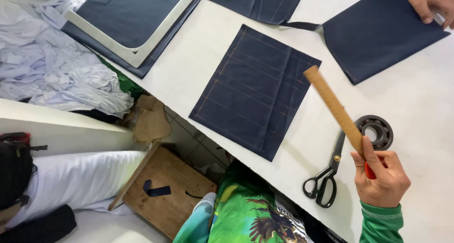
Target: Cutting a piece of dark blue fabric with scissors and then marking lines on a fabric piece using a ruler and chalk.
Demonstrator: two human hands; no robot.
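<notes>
Wooden ruler [334,107], gripped in the closed right hand [382,177], hovers tilted over the marked denim panel [255,89] near the table's [425,106] front edge, lines already drawn, scissors [326,174] untouched; left hand [430,4] presses another denim piece [378,32] flat at the far edge.

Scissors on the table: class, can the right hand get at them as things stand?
Probably yes: the scissors lie open to the right hand, nothing between, though it grips the ruler.

1. A bright green long sleeve [380,221] with a ribbed cuff is worn on the arm at the lower right of the frame.
2. A green shirt [246,210] with a dark printed picture is seen at the bottom middle.
</notes>
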